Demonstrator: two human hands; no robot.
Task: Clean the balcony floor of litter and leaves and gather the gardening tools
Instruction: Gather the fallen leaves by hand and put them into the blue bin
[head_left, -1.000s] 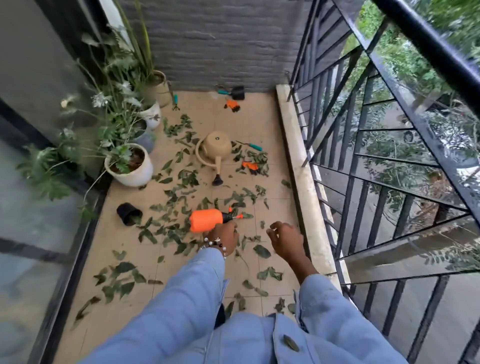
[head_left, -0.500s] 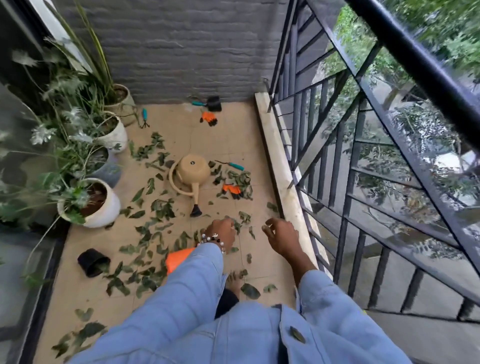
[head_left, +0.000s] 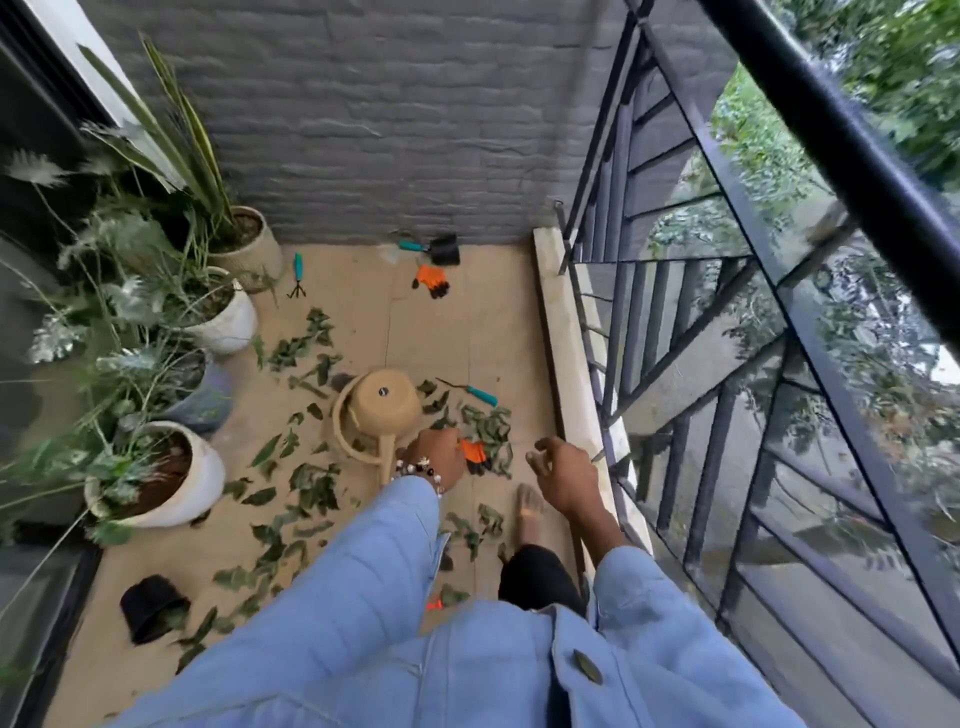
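Potted plants (head_left: 171, 467): three white pots and a grey one stand in a row along the left glass wall; a black pot (head_left: 150, 605) lies tipped over on the tiles near them.
Leaves (head_left: 311, 483): scattered thickly across the middle of the beige tile floor (head_left: 431, 332), thinning toward the grey brick end wall.
Watering can (head_left: 382, 410): tan, lying among the leaves, spout toward the person.
Left hand (head_left: 436, 457): fingers curled, lowered over the can's spout beside an orange glove (head_left: 475, 453); whether it grasps anything, I cannot tell.
Far tools: a teal hand rake (head_left: 297, 275), a teal trowel (head_left: 431, 248) and a second orange glove (head_left: 431, 279) lie near the wall; a teal-handled tool (head_left: 475, 393) lies right of the can.
Right hand (head_left: 563, 475): loosely curled, holding nothing, above a bare foot (head_left: 529, 512).
Railing (head_left: 675, 364): black bars, open gaps, a pale curb at its base.
Risks: a bare foot could slip on leaves or step on a tool; light leaves swept rightward could escape through the bars.
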